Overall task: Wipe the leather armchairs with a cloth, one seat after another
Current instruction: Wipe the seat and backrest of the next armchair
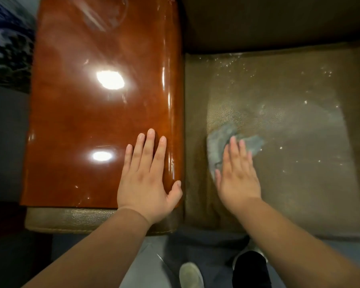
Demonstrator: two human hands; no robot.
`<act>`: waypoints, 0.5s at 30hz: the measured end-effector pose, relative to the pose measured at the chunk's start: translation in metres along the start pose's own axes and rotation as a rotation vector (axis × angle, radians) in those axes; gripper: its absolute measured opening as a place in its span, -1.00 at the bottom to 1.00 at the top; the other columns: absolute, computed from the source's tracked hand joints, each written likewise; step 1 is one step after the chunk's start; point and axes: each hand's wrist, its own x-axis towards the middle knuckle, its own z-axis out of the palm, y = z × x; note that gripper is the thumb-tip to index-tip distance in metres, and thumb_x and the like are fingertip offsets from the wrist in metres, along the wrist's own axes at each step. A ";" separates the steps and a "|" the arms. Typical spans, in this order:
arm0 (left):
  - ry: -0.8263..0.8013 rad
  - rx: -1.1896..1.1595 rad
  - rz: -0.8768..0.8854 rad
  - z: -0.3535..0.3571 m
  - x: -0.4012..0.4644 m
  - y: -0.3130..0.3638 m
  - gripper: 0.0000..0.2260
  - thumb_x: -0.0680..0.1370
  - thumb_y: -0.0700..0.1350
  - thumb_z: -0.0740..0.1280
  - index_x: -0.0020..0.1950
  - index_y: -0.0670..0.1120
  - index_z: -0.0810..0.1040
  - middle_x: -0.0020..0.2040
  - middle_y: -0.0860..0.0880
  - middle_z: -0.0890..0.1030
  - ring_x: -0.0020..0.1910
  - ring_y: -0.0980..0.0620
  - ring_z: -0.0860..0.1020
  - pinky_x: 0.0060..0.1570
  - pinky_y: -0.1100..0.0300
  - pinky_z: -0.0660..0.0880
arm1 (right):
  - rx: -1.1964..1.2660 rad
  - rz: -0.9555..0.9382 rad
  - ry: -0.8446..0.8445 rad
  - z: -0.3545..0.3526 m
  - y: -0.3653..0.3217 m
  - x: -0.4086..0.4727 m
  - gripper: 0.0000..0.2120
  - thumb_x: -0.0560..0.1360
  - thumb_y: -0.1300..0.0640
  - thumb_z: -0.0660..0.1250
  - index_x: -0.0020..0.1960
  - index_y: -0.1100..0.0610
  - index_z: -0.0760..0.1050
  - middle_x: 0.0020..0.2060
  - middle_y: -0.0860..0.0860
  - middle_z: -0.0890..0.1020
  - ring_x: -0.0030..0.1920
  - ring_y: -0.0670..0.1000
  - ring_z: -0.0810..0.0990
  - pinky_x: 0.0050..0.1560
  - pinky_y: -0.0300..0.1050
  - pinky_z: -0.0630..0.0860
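Note:
A brown leather seat cushion (295,163) fills the right half of the view, with pale specks and a dull smear across it. A grey cloth (218,140) lies crumpled on the cushion's left part. My right hand (238,175) presses flat on the cloth with straight fingers, covering its near side. My left hand (148,179) rests flat, fingers spread, on the glossy reddish-brown wooden armrest top (92,113) to the left of the seat.
The chair's dark backrest (279,21) rises at the top right. Olive leather (71,220) shows under the armrest's front edge. Below are a grey floor (146,267) and my shoes, one pale (190,275) and one black (250,269). A blue patterned surface (6,42) stands at the far left.

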 end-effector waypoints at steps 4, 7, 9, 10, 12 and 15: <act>0.017 0.002 0.005 0.002 0.000 0.000 -0.12 0.53 0.32 0.16 0.74 -0.06 -0.04 0.73 -0.13 -0.10 0.71 -0.13 -0.14 0.65 -0.22 0.01 | -0.066 -0.379 -0.042 0.021 0.018 -0.029 -0.30 0.62 -0.13 0.10 0.62 0.28 0.20 0.65 0.21 0.12 0.66 0.22 0.04 0.63 0.17 -0.01; 0.019 0.002 0.004 0.003 0.001 0.001 -0.13 0.53 0.32 0.13 0.73 -0.05 -0.04 0.74 -0.11 -0.10 0.71 -0.11 -0.14 0.66 -0.20 -0.01 | -0.083 -0.203 0.062 0.003 0.055 0.018 -0.32 0.65 -0.09 0.12 0.64 0.26 0.13 0.64 0.22 0.13 0.66 0.23 0.05 0.64 0.18 0.02; 0.031 0.009 -0.004 0.005 0.001 0.000 -0.14 0.54 0.34 0.11 0.74 -0.03 -0.05 0.74 -0.09 -0.13 0.71 -0.10 -0.17 0.66 -0.18 -0.05 | -0.021 0.190 0.014 -0.014 0.086 0.042 -0.31 0.69 -0.14 -0.03 0.68 0.24 -0.02 0.67 0.21 -0.02 0.67 0.22 -0.08 0.65 0.19 -0.06; 0.034 0.015 -0.002 0.005 0.001 0.000 -0.14 0.55 0.34 0.11 0.74 -0.03 -0.06 0.74 -0.08 -0.14 0.71 -0.09 -0.19 0.67 -0.17 -0.07 | 0.003 0.333 -0.008 -0.019 0.098 0.044 -0.29 0.68 -0.17 -0.10 0.68 0.24 -0.06 0.67 0.21 -0.06 0.66 0.22 -0.12 0.65 0.21 -0.08; 0.027 0.022 0.006 0.006 0.000 -0.001 -0.14 0.55 0.34 0.10 0.74 -0.01 -0.09 0.73 -0.06 -0.18 0.70 -0.07 -0.22 0.66 -0.15 -0.09 | 0.065 0.437 -0.032 -0.021 0.100 0.027 -0.25 0.66 -0.22 -0.20 0.67 0.26 -0.09 0.66 0.24 -0.09 0.66 0.26 -0.14 0.64 0.25 -0.06; 0.025 0.029 -0.004 0.005 -0.001 -0.002 -0.15 0.56 0.35 0.06 0.74 -0.01 -0.11 0.73 -0.05 -0.21 0.70 -0.05 -0.24 0.66 -0.17 -0.07 | 0.033 0.289 -0.025 0.003 0.070 -0.028 -0.22 0.64 -0.25 -0.17 0.68 0.25 -0.08 0.66 0.27 -0.10 0.65 0.29 -0.19 0.64 0.26 -0.11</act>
